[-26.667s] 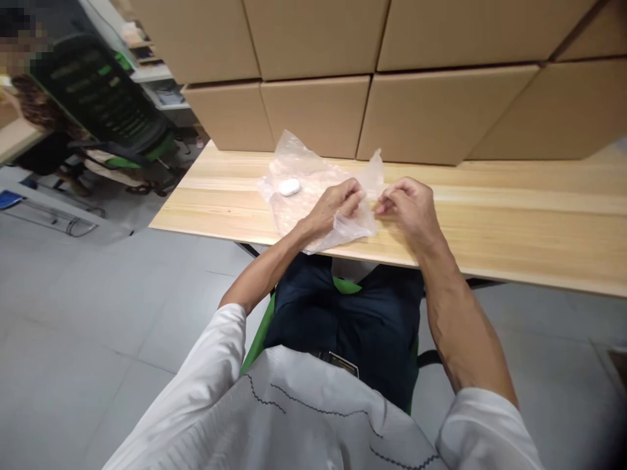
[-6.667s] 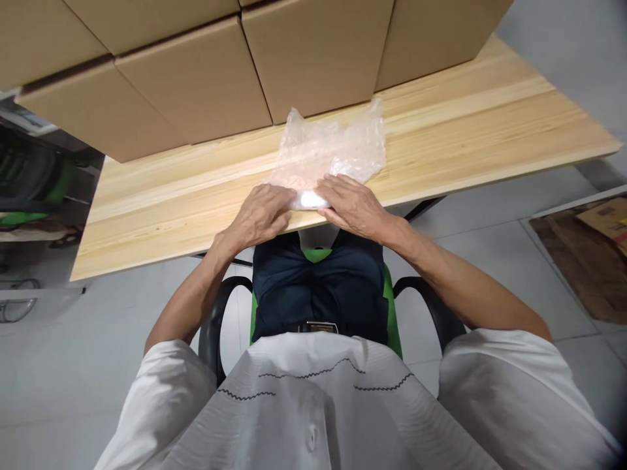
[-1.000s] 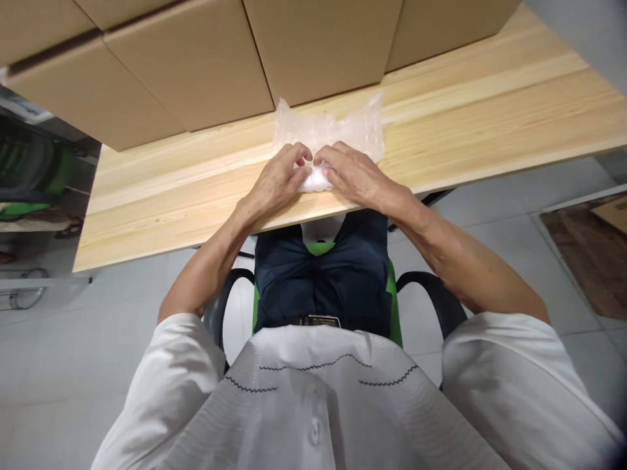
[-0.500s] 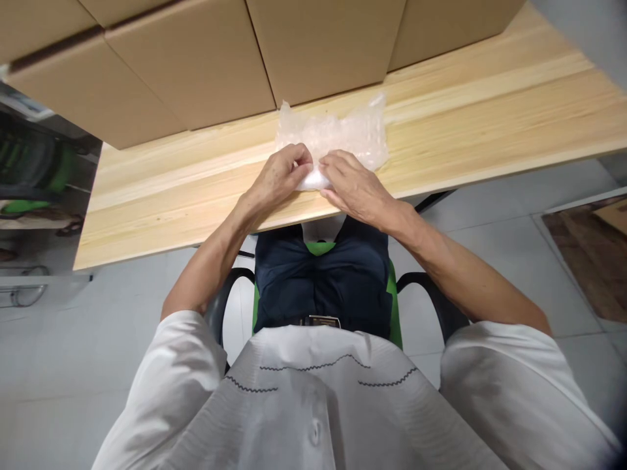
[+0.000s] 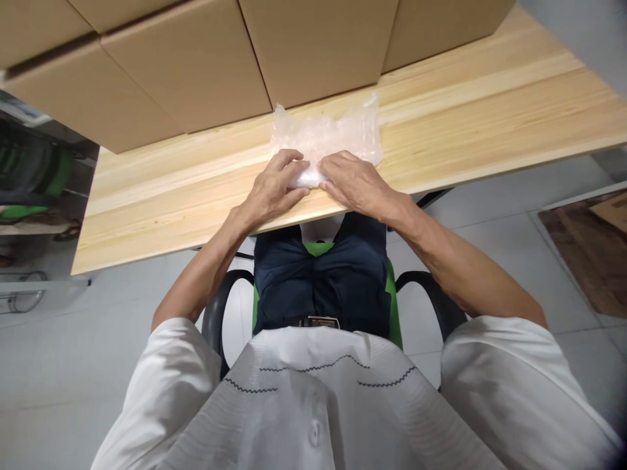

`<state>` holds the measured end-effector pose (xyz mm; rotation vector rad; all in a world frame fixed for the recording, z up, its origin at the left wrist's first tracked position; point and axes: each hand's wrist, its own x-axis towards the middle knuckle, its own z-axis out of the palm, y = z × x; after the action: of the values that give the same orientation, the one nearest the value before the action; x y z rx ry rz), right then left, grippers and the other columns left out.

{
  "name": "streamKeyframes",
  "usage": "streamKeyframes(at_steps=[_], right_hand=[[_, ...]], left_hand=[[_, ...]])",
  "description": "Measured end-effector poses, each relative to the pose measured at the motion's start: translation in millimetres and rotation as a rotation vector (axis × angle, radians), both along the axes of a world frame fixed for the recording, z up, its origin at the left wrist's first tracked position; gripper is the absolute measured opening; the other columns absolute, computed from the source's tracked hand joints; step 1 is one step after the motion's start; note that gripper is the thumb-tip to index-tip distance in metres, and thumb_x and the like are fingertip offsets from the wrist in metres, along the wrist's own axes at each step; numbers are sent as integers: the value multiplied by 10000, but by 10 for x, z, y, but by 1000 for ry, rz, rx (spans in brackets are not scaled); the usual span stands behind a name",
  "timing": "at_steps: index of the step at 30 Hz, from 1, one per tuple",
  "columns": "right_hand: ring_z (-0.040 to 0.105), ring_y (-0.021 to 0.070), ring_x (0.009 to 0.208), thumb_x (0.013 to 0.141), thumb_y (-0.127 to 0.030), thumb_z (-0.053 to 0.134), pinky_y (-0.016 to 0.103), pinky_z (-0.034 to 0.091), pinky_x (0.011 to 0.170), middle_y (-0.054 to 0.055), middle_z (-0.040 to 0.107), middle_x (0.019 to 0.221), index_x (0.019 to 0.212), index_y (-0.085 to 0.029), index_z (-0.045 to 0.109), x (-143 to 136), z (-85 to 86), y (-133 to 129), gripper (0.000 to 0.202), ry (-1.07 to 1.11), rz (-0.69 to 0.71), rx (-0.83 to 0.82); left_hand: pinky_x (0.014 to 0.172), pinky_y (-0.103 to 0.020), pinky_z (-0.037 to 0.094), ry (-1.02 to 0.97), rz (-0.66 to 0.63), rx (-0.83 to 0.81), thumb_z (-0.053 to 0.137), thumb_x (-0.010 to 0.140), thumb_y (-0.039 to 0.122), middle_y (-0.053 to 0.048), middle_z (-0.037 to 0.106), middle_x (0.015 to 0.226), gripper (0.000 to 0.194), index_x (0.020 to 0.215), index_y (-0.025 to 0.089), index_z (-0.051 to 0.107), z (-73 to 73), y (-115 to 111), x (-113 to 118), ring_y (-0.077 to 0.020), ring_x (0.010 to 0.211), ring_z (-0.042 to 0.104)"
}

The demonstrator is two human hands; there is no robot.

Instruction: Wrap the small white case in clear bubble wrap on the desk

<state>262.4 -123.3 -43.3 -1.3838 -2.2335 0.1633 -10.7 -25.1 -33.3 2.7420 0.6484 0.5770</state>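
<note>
plastic wrap [image 5: 337, 134]: see-through, kinda milky with a faint pink tint, bubbly pattern all over
rolled part [image 5: 309, 175]: way whiter
desk [image 5: 470, 124]: pale yellow wood, light streaky grain
boxes [image 5: 191, 72]: plain cardboard brown
shirt [image 5: 294, 405]: white-grey, dark zigzag stripes across it
trousers [image 5: 347, 281]: super dark navy
chair [image 5: 213, 316]: black armrests, bright green seat
floor [image 5: 112, 326]: light grey tiles
</note>
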Motion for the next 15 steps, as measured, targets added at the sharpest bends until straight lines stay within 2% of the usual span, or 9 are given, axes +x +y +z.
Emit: streamKeyframes(at_steps=[5,9,15], right_hand=[[712,404,1272,1185,-353,553,564,559,1164,173,821,1301,1255,-235,758,39,130,46,247,-34,13,-58],[729,391,1187,1176,-408,541,527,552,1091,161,836,1210,1213,-241,757,42,228,35,276,12,-11,-104],[753,341,1126,1134,-426,587,459,529,1021,125,867,1213,1235,-219,795,53,277,31,311,119,-24,-190]], left_hand=[[1241,-604,602,74,38,112,459,1239,745,-215,733,1572,687,1633,235,699,-41,-32,27,-409,1470,693],[1156,-546,627,157,49,155,366,1266,707,-220,747,1543,715,1704,223,660,13,-105,32,-396,1451,673],[1055,-494,617,301,90,158,446,1248,744,-209,741,1478,710,1729,260,642,124,-202,107,-411,1401,686]])
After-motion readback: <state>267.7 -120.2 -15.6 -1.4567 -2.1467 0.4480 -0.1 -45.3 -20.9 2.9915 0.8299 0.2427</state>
